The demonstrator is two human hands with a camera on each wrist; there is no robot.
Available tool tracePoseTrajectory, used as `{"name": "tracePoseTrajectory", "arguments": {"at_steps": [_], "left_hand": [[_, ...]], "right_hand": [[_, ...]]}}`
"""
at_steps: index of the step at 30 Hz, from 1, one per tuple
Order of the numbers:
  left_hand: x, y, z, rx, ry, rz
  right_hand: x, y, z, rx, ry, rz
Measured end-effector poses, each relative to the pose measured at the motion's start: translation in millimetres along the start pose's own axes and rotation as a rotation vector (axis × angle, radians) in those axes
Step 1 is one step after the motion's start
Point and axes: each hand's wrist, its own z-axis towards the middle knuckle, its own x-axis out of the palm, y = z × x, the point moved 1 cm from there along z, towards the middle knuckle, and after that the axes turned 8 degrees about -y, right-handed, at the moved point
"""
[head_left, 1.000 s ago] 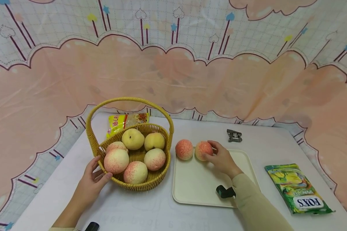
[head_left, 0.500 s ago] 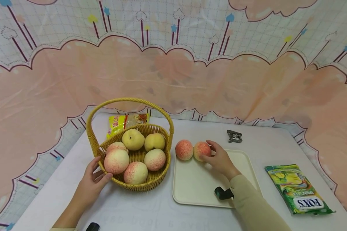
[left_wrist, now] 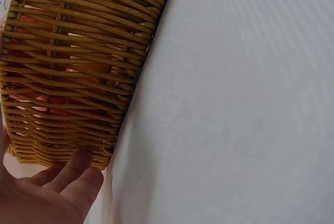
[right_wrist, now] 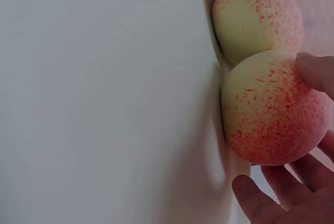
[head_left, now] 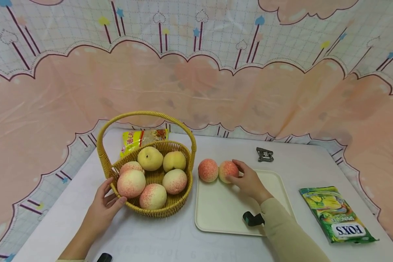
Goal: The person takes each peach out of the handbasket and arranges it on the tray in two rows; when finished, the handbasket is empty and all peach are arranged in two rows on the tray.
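At the left in the head view, my left hand [head_left: 101, 211] grips the rim of a yellow wicker basket [head_left: 175, 207], thumb over the edge. Its fingers lie against the basket's woven side [left_wrist: 78, 67] in the left wrist view. Several pale peaches, some speckled red, fill the basket. My right hand [head_left: 250, 182] holds a red-speckled peach [head_left: 228, 171] at the back left of a cream tray [head_left: 226, 218]. A second peach [head_left: 207, 170] sits right beside it, toward the basket. In the right wrist view, thumb and fingers are around the held peach [right_wrist: 274, 112].
A yellow food packet [head_left: 132, 140] lies behind the basket. A small black packet [head_left: 265, 154] is behind the tray, and a green FOX'S bag [head_left: 338, 214] lies to its right. Patterned cloth [head_left: 196, 91] rises at the table's back.
My right hand and its peach have shifted slightly left, closing the gap to the other peach, then stayed there. My left hand and the basket have kept their place.
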Motion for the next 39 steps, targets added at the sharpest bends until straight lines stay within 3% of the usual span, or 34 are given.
{"name": "tracePoseTrajectory", "arguments": {"at_steps": [11,20,26,39], "left_hand": [[-0.2,0.7,0.2,0.002,0.006,-0.002],[-0.5,1.3,0.5,0.000,0.003,-0.001],[0.8,2.0,0.1,0.008,0.003,-0.010],[0.7,-1.2,-1.3,0.007,0.040,-0.009]], "right_hand": [[-6,15,-7.7,-0.082,-0.103,-0.069],[6,45,-23.8,-0.394,-0.222,-0.014],[28,66,-35.9,-0.516,-0.162,0.030],[63,78,-43.7,-0.621,-0.003,0.036]]}}
